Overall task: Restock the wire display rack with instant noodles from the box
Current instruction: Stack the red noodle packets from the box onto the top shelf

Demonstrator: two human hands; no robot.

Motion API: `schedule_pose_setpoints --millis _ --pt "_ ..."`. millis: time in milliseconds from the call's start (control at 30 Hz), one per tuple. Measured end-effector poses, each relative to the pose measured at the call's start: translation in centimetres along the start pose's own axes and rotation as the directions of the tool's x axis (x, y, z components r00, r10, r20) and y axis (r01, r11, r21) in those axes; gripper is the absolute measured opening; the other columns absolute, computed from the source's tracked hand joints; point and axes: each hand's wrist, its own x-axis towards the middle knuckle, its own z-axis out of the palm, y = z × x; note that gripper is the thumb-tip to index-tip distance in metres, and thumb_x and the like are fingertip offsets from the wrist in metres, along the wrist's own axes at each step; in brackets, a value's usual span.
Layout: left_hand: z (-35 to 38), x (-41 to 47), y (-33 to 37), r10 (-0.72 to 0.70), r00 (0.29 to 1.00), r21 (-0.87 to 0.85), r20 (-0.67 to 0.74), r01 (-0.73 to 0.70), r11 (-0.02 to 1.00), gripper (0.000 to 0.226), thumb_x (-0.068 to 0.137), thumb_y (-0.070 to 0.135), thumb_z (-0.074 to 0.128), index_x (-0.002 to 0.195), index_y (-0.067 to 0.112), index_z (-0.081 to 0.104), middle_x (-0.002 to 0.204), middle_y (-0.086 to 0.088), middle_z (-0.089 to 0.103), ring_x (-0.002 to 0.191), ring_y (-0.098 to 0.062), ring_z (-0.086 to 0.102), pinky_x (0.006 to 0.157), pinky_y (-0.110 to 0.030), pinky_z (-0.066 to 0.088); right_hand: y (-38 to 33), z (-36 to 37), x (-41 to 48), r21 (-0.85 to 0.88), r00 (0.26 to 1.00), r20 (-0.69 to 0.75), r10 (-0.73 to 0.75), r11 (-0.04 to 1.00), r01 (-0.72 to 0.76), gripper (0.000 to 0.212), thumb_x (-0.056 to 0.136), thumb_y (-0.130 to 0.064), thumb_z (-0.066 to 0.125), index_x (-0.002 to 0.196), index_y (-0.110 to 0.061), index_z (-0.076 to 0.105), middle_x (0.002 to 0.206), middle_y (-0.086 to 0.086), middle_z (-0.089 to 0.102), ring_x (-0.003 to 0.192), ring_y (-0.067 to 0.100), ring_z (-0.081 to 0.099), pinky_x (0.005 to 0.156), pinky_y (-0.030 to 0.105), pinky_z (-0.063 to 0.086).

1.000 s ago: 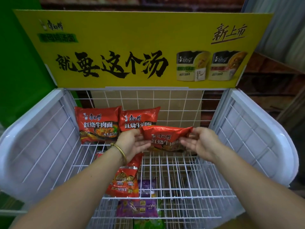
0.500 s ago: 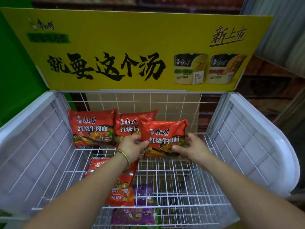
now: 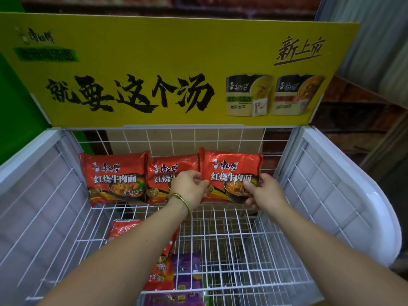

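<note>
A white wire display rack (image 3: 231, 237) stands in front of me. Three red instant noodle packets lean upright against its back grid. The left packet (image 3: 114, 176) and the middle packet (image 3: 170, 166) stand free. The right packet (image 3: 231, 171) is held by both hands: my left hand (image 3: 189, 188) pinches its left edge, and my right hand (image 3: 262, 191) grips its lower right corner. The box is not in view.
A yellow sign board (image 3: 176, 69) rises behind the rack. White plastic side panels (image 3: 344, 180) flank the shelf. Below the shelf lie another red packet (image 3: 163, 268) and purple packets (image 3: 187, 270). A green wall (image 3: 13, 102) is at the left.
Both hands turned the third packet upright and carried it back and to the right, so it now stands against the back grid beside the middle packet.
</note>
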Motion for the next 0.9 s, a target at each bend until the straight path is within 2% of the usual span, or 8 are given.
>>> schedule_pose_setpoints --millis 133,333,500,600,667,733,800,900 --pt "0.3 0.4 -0.2 0.070 0.997 0.163 -0.017 -0.066 0.984 0.030 0.093 0.024 0.065 0.122 0.014 0.066 0.103 0.001 0.073 0.085 -0.015 0.071 0.083 -0.036 0.060 0.1 -0.6 1.1 -0.032 1.000 -0.024 -0.018 0.999 0.017 0.031 0.098 -0.025 0.060 0.127 -0.017 0.051 0.097 0.005 0.069 0.056 0.016 0.066 0.047 0.025 0.049" --pt "-0.4 0.9 -0.7 0.073 0.997 0.178 0.016 -0.075 0.981 0.032 0.093 0.022 0.065 0.124 0.016 0.066 0.107 0.003 0.073 0.089 -0.015 0.071 0.086 -0.037 0.059 0.1 0.2 1.6 -0.063 0.999 0.033 -0.025 0.998 0.027 0.027 0.100 -0.026 0.057 0.124 -0.017 0.050 0.097 0.006 0.068 0.059 0.019 0.069 0.055 0.032 0.058" --pt "-0.5 1.1 -1.0 0.076 0.997 0.211 -0.019 -0.070 0.975 0.021 0.091 0.024 0.067 0.111 0.016 0.070 0.094 0.003 0.074 0.084 -0.015 0.071 0.083 -0.034 0.059 -0.3 0.5 1.3 -0.112 0.998 0.064 0.006 0.994 0.002 0.022 0.099 -0.031 0.057 0.115 -0.019 0.050 0.097 0.004 0.068 0.059 0.017 0.069 0.050 0.028 0.053" --pt "-0.4 1.1 -0.8 0.103 0.995 0.322 -0.016 -0.093 0.942 0.009 0.092 0.029 0.066 0.096 0.021 0.070 0.079 0.011 0.067 0.076 -0.009 0.064 0.072 -0.024 0.052 -0.5 0.5 1.1 -0.150 0.999 0.045 -0.016 0.988 0.023 0.022 0.099 -0.034 0.057 0.114 -0.018 0.051 0.095 0.001 0.068 0.060 0.017 0.070 0.048 0.026 0.049" --pt "-0.3 1.0 -0.6 0.124 0.992 0.398 0.034 -0.127 0.908 0.011 0.093 0.032 0.064 0.094 0.025 0.072 0.081 0.012 0.067 0.080 -0.008 0.061 0.074 -0.022 0.047 -0.4 0.7 0.9 -0.162 0.999 0.019 -0.044 0.986 0.046 0.023 0.098 -0.036 0.058 0.113 -0.018 0.052 0.092 -0.002 0.067 0.060 0.018 0.071 0.052 0.029 0.053" --pt "-0.2 0.9 -0.6 0.147 0.985 0.436 0.092 -0.173 0.883 0.015 0.094 0.033 0.062 0.098 0.025 0.075 0.092 0.010 0.072 0.091 -0.009 0.063 0.081 -0.022 0.045 -0.2 0.9 0.8 -0.158 0.998 -0.005 -0.059 0.986 0.057 0.024 0.099 -0.036 0.057 0.114 -0.019 0.052 0.088 -0.004 0.066 0.060 0.018 0.072 0.060 0.036 0.061" --pt "-0.2 0.9 -0.7 0.148 0.979 0.420 0.140 -0.195 0.887 0.023 0.095 0.028 0.061 0.114 0.022 0.072 0.106 0.007 0.073 0.099 -0.011 0.065 0.089 -0.026 0.051 -0.1 1.1 0.7 -0.150 0.998 -0.024 -0.059 0.987 0.055 0.026 0.099 -0.037 0.057 0.117 -0.021 0.050 0.087 -0.002 0.067 0.061 0.018 0.073 0.063 0.040 0.063" --pt "-0.3 0.8 -0.9 0.124 0.980 0.394 0.158 -0.178 0.902 0.038 0.096 0.021 0.059 0.134 0.020 0.059 0.117 0.007 0.070 0.097 -0.010 0.065 0.084 -0.022 0.054 -0.2 1.4 0.8 -0.140 0.998 -0.037 -0.058 0.989 0.052 0.030 0.099 -0.038 0.057 0.121 -0.020 0.050 0.086 -0.001 0.068 0.061 0.017 0.073 0.063 0.042 0.063"
